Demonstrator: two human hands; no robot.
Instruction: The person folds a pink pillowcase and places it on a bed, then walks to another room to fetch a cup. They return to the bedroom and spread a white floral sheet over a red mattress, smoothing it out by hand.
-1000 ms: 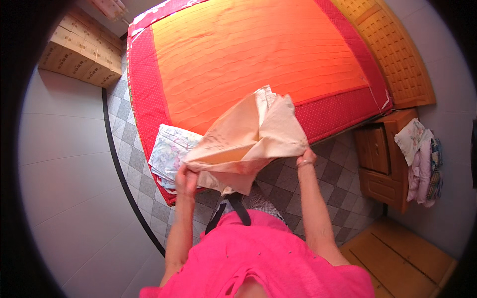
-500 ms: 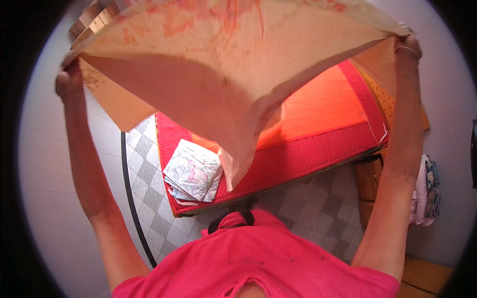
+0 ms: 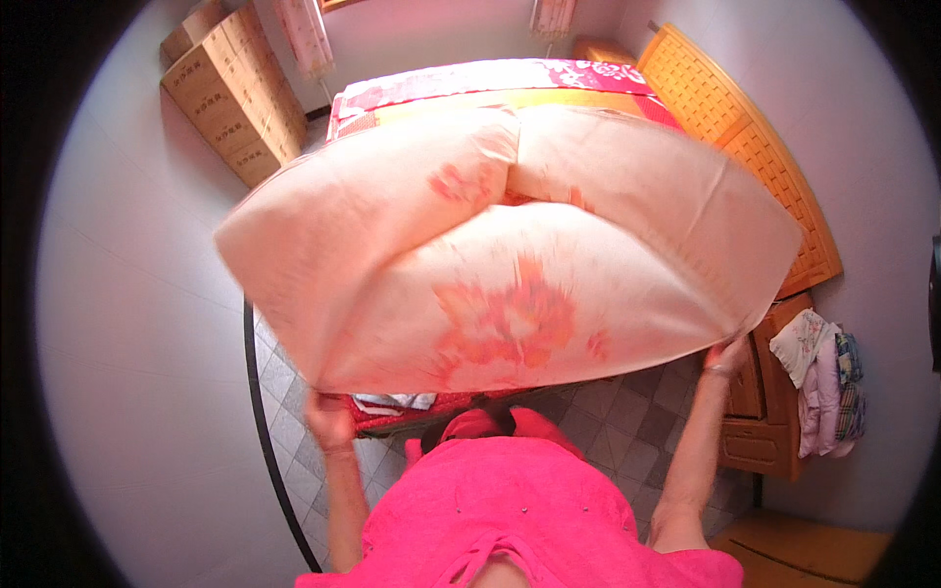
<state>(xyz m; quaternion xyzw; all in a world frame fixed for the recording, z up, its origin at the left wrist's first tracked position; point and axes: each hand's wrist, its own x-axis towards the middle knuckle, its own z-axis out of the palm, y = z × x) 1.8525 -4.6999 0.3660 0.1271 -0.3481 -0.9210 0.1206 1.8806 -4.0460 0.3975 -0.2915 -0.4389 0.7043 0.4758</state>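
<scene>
A pale cream bed sheet (image 3: 588,294) with a reddish-orange flower print billows out in front of me over the bed (image 3: 421,412). Its near left corner is gripped by my left hand (image 3: 331,419), fingers closed on the fabric. At the near right corner my right hand (image 3: 727,355) pinches the edge in the same way. Between the hands the near edge is stretched taut, while the far part puffs up and folds in the middle. Most of the red mattress and a folded white cloth (image 3: 394,403) lie hidden under it.
A wooden headboard (image 3: 735,127) stands at the right of the bed. Beside it is a wooden nightstand (image 3: 760,431) with folded clothes (image 3: 823,392) next to it. Stacked cardboard boxes (image 3: 235,98) stand at the far left. A patterned red-and-white cover (image 3: 441,80) lies on the bed's far side.
Both hands have come down from high up, nearer to my body. The sheet has swung outward and spread over the bed, uncovering the far side of the room.
</scene>
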